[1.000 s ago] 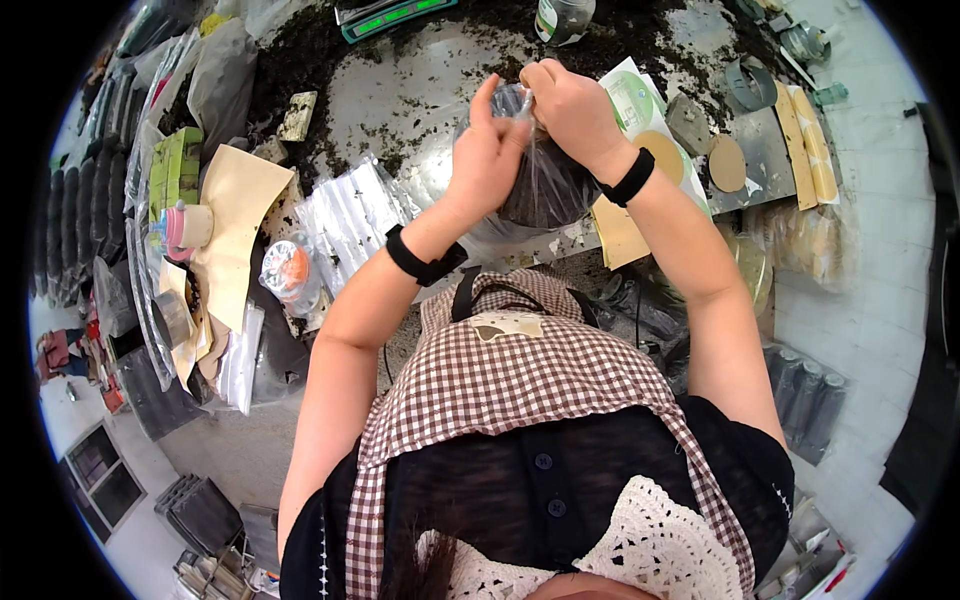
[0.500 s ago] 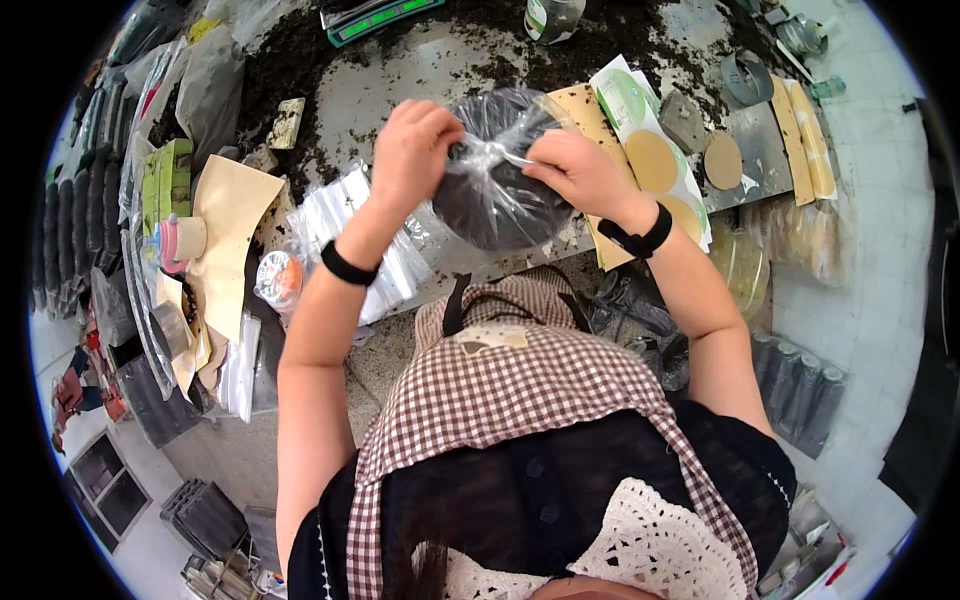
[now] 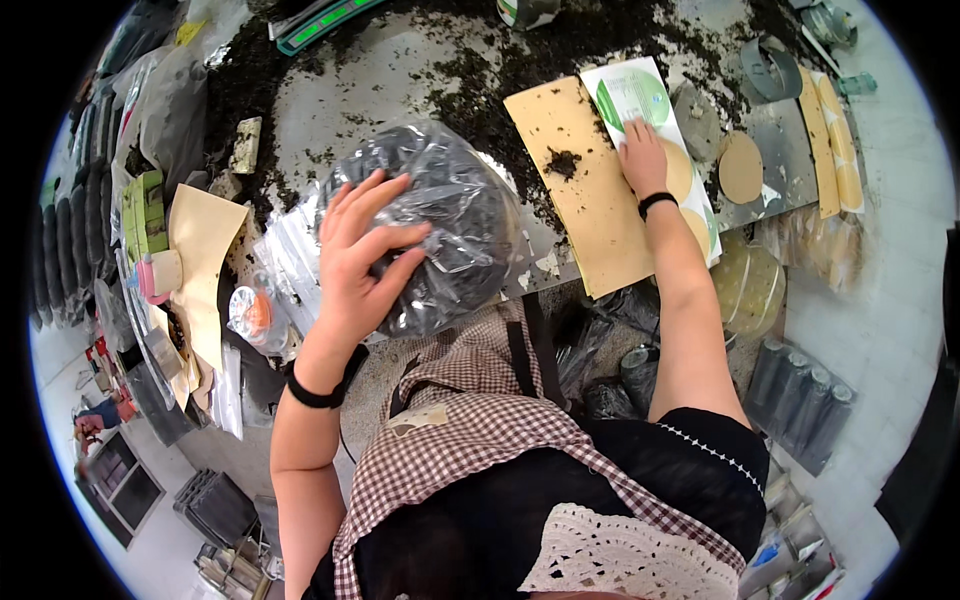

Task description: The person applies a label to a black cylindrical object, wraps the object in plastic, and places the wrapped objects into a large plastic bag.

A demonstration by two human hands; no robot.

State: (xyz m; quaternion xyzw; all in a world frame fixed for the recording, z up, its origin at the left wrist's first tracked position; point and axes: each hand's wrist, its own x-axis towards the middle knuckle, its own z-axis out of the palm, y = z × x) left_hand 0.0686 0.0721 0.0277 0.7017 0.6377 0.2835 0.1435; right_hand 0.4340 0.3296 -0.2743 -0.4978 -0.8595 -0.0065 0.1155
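Note:
A round dark bundle wrapped in clear plastic sits at the table's near edge, left of centre. My left hand rests on its left side, fingers spread over the plastic and not closed round it. Further right, my right hand reaches onto a white and green printed sheet with round labels; its fingers are stretched out and touch the paper. Beside that sheet lies a tan rectangular sheet with a dark clump of crumbs on it.
Dark leafy crumbs litter the metal tabletop. A scale with a green display stands at the back. To the right are a grey block, a tan disc and a metal ring. Clear plastic bags lie left.
Both hands have let go of the gathered plastic, and its twisted top no longer shows. The bundle has shifted left and nearer. My right hand has moved right onto the printed sheet.

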